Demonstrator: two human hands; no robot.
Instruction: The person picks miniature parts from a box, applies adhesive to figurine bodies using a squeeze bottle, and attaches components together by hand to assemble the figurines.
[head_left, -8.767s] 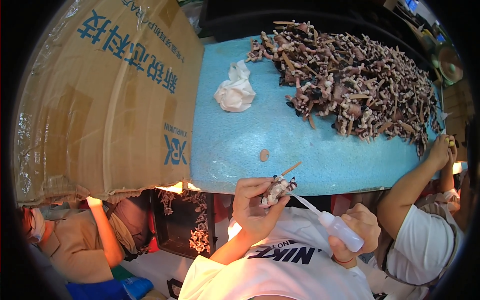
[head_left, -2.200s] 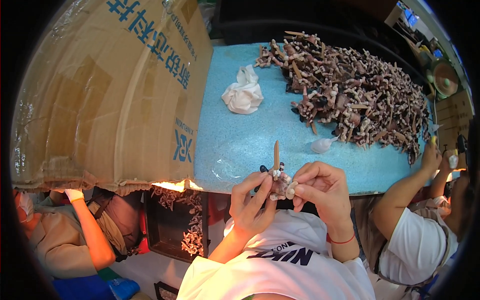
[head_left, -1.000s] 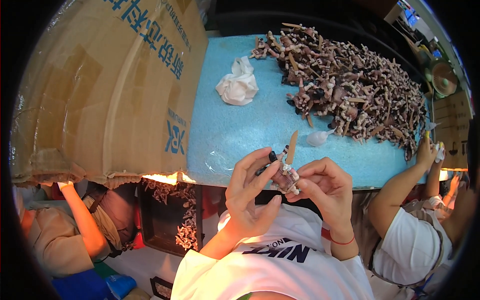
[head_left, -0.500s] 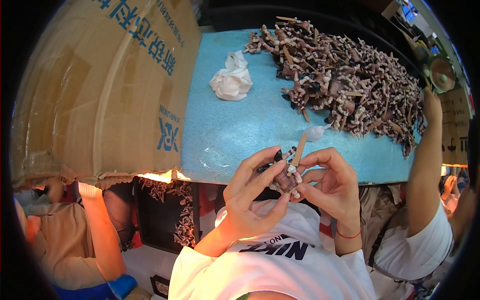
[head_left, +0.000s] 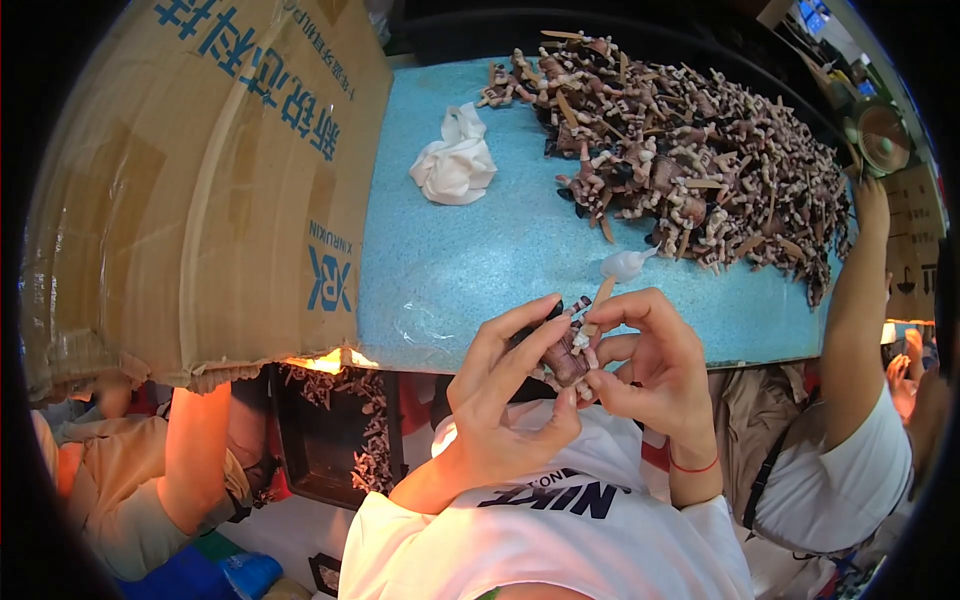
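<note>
A small painted figurine (head_left: pixel 569 366) in brown, cream and black is held between both my hands, just in front of the table's near edge. My left hand (head_left: pixel 510 385) grips its body and dark upper part between thumb and fingers. The fingertips of my right hand (head_left: pixel 650 375) pinch its other side, by a pale limb and a flat tan blade-like piece (head_left: pixel 605 290) that sticks up. Fingers cover part of the figurine. Beyond my right hand, a small translucent white bottle with a thin nozzle (head_left: pixel 625 264) lies on the blue tabletop (head_left: pixel 430 270).
Many similar figurines (head_left: pixel 700 160) are heaped over the table's far right. Crumpled white tissue (head_left: pixel 455 165) lies left of them. A tall cardboard box (head_left: pixel 200 200) borders the left. Below it stands a black tray (head_left: pixel 320 440) with more pieces. A co-worker's arm (head_left: pixel 860 290) reaches in at the right.
My right fingers have closed in around the tan piece, hiding more of it. The figurine has turned slightly in my hands. The co-worker's arm on the left has shifted.
</note>
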